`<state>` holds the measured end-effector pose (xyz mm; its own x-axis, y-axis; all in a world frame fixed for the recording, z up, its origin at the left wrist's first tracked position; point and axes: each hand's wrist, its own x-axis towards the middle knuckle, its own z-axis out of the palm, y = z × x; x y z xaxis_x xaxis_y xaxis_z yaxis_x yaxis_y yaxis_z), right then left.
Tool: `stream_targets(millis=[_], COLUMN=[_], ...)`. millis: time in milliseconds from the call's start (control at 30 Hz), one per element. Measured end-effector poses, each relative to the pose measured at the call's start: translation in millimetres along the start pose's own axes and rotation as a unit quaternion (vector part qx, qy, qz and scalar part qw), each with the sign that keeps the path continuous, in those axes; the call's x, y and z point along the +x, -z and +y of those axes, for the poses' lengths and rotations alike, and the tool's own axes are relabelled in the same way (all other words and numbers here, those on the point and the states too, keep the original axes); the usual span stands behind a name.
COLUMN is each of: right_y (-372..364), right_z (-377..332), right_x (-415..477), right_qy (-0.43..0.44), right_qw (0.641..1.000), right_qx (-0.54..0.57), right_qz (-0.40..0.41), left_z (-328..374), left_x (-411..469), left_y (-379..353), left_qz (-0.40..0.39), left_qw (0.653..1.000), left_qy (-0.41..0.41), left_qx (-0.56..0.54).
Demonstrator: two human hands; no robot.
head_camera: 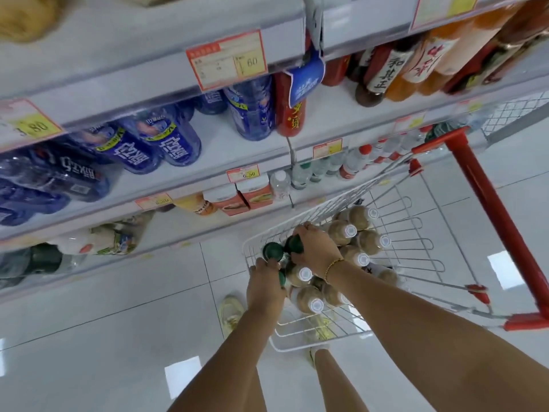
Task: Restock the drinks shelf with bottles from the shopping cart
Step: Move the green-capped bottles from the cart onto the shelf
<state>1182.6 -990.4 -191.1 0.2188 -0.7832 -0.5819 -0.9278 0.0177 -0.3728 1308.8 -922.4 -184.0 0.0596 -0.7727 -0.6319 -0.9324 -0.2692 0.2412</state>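
— Where are the hands?
— In the cart (249, 248), at its shelf-side rim. The left hand (265, 288) grips a green-capped bottle (281, 277); the right hand (315, 248) grips a second green-capped bottle (294, 244).
— Room?
— Open shelf (221, 150) beside the blue bottles (178, 141).

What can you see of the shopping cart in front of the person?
The shopping cart is a white wire basket with a red handle and red corner pieces. It stands on pale floor tiles beside the drinks shelves. It holds upright brownish bottles with white caps and a few green-capped bottles at one end. Both hands reach into it: the right hand and the left hand each grip a green-capped bottle.
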Motion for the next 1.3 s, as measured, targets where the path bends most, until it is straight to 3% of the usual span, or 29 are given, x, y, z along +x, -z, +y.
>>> stream_targets(millis=[267, 433, 633, 767, 867, 933, 1100, 1200, 1300], right_y=[121, 234, 358, 409, 437, 454, 479, 484, 490], right_z=[-33, -71, -140, -183, -216, -239, -281, -295, -306], right_x=[-108, -193, -302, -347, -348, -336, -303, -286, -274], right_qy=[0.009, 0.109, 0.247, 0.335, 0.358, 0.348, 0.349, 0.333, 0.331], right_qw=[0.981, 0.936, 0.848, 0.753, 0.713, 0.711, 0.759, 0.787, 0.791], right_qx=[0.096, 0.169, 0.194, 0.191, 0.178, 0.152, 0.118, 0.116, 0.158], right_qz=[0.168, 0.288, 0.427, 0.533, 0.576, 0.591, 0.537, 0.507, 0.49], left_z=[17, 25, 43, 50, 50, 51, 46, 38, 31], left_x=[-94, -173, -286, -339, -344, -337, -305, -291, -280], left_y=[137, 254, 405, 477, 517, 541, 578, 593, 609], left_qz=[0.067, 0.203, 0.375, 0.504, 0.567, 0.578, 0.534, 0.508, 0.458], left_qw=[0.991, 0.95, 0.859, 0.765, 0.713, 0.71, 0.761, 0.778, 0.788], left_qy=[-0.048, -0.162, -0.291, -0.37, -0.389, -0.383, -0.352, -0.339, -0.34], left_qx=[-0.105, -0.176, -0.193, -0.155, -0.133, -0.119, -0.109, -0.15, -0.229])
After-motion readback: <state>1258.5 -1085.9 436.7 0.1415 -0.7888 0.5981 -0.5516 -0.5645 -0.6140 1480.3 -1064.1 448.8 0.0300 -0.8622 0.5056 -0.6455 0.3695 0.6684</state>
